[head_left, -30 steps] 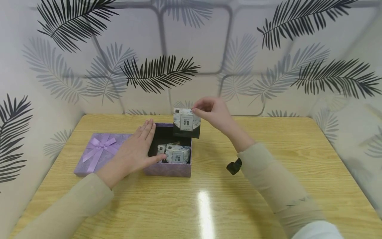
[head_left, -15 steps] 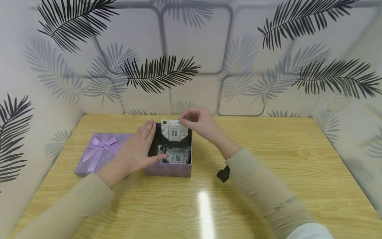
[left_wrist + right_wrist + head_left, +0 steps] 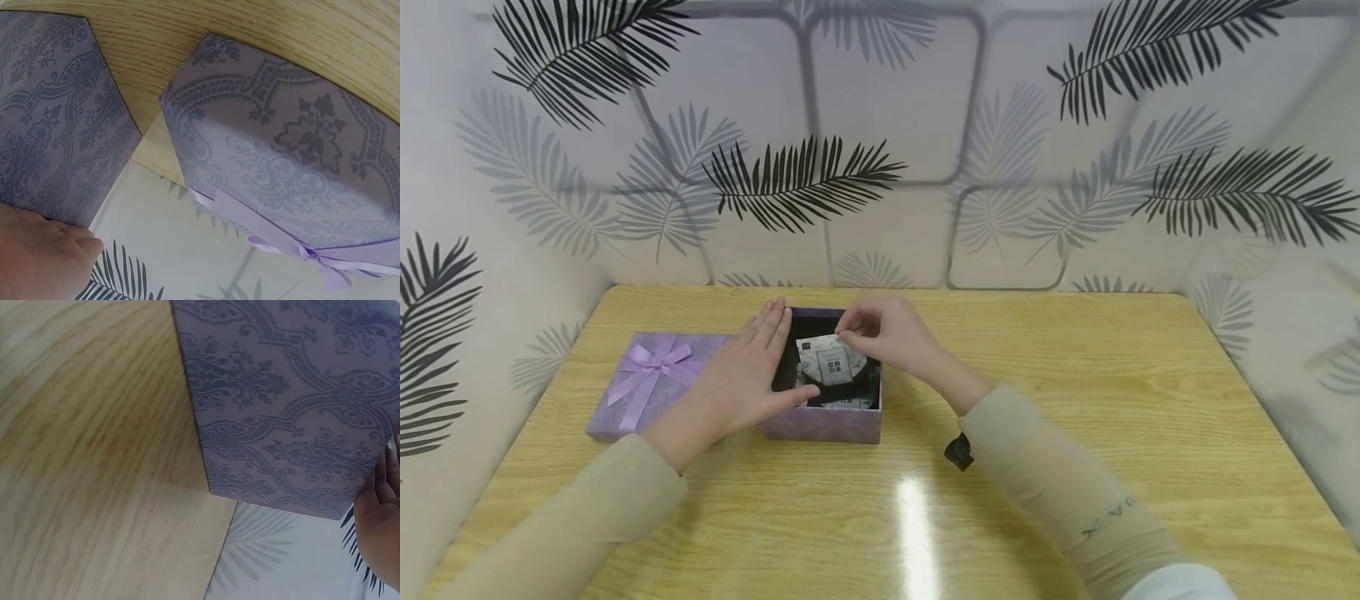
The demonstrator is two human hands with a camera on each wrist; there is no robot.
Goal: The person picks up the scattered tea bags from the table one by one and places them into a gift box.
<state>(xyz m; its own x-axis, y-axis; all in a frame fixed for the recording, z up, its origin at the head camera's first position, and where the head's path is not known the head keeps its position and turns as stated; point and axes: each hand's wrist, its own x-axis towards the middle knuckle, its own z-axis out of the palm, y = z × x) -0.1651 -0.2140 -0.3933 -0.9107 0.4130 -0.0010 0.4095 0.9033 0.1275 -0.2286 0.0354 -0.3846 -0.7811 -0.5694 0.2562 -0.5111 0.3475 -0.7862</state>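
Note:
A purple patterned gift box (image 3: pixel 823 427) stands without its lid on the table, its dark inside facing up. My right hand (image 3: pixel 895 333) pinches the upper right corner of a white and black tea sachet (image 3: pixel 835 364), which is tilted inside the box. Under that sachet, part of another tea sachet (image 3: pixel 848 404) shows at the near wall. My left hand (image 3: pixel 741 375) rests along the box's left rim with straight fingers, its thumb reaching over the near edge. In the left wrist view the left hand (image 3: pixel 47 253) lies at the top of the box's outer wall (image 3: pixel 56 112).
The purple box lid (image 3: pixel 658 367), tied with a lilac ribbon bow, lies left of the box, partly behind the left hand. A wall with a leaf pattern (image 3: pixel 880 150) rises behind the wooden table (image 3: pixel 1075 400). A black band (image 3: pixel 958 452) shows at the right sleeve.
My right hand has moved left and down with the tea sachet, from above the box's right rear side to inside it. The left hand has stayed in place.

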